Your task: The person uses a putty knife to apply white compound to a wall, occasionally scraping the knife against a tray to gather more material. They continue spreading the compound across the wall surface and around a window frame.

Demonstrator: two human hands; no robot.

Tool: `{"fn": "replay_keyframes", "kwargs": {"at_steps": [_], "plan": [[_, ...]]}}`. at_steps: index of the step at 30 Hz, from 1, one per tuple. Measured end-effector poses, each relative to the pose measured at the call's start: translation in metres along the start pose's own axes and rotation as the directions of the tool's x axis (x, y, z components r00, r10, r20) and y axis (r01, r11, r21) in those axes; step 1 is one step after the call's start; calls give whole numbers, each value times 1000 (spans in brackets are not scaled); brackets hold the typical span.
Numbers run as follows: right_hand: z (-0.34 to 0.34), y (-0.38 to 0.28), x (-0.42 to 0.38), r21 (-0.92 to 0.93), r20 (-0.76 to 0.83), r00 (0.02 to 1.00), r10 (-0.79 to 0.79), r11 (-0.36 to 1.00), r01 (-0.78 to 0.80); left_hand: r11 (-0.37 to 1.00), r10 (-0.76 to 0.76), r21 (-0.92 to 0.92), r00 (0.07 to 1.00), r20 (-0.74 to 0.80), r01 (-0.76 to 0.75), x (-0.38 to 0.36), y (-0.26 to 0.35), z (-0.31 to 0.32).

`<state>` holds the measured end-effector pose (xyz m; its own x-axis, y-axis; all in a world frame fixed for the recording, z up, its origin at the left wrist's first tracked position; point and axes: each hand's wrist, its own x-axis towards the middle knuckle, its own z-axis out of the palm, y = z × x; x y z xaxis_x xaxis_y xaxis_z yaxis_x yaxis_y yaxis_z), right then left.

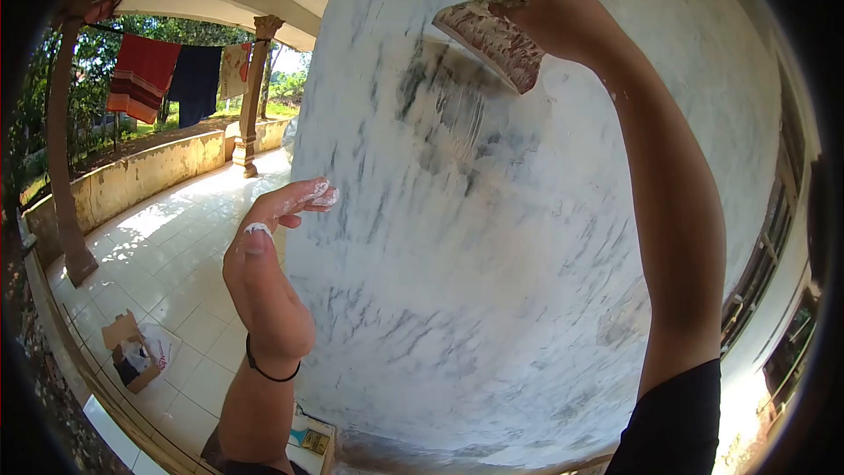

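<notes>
Scraper (494, 39) in right hand (558, 13); box (120, 331) holds plastic bag (155, 347).

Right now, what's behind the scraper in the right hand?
Wall. A dark, smeared patch shows just below the lower edge of the scraper. Directly behind is covered; can't tell if the patch continues there.

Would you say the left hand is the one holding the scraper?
No, the right hand grips the scraper at the wall, while the left hand is raised apart from it.
</notes>
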<state>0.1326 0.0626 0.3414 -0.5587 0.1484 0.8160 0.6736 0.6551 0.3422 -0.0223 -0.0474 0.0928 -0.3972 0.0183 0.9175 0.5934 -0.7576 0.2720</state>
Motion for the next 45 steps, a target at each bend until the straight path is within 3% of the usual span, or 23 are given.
{"fn": "replay_keyframes", "kwargs": {"at_steps": [3,5,7,9,12,18,23,28,35,39,41,45], "plan": [[-9,-15,-20,-15,-54,998,15,1000,-16,1000,8,-3,1000,-21,-8,0,-1,-3],[6,-25,-37,-295,-232,955,-185,949,112,1000,9,-6,1000,-30,-9,-1,-3,-1],[46,-21,-42,-355,-307,872,-381,896,267,1000,23,-16,999,-31,-24,-2,-7,4],[74,-27,-54,-485,-175,898,-403,829,278,1000,25,1,1000,-8,-25,-4,-9,8],[106,-27,-66,-610,-277,816,-507,749,258,999,41,32,999,20,-42,-6,-17,11],[131,-39,-78,-656,-157,873,-462,709,257,1000,-18,12,1000,9,18,-14,-35,10],[138,-51,-87,-566,-186,902,-391,793,227,1000,-27,-3,999,27,27,-16,-42,12],[143,-67,-113,-503,-57,907,-417,797,335,999,-28,-36,999,46,29,-16,-38,10],[159,-98,-176,-514,-7,857,-516,737,440,1000,-4,-22,999,55,5,-18,-21,8],[133,-102,-186,-382,-40,821,-570,768,515,1000,22,-7,998,65,-21,-15,-7,0],[116,-99,-183,-159,3,853,-521,842,515,999,39,-11,997,66,-39,-14,-2,-3],[80,-82,-165,-91,36,869,-493,865,494,999,41,-16,997,58,-40,-14,5,-4]]}}
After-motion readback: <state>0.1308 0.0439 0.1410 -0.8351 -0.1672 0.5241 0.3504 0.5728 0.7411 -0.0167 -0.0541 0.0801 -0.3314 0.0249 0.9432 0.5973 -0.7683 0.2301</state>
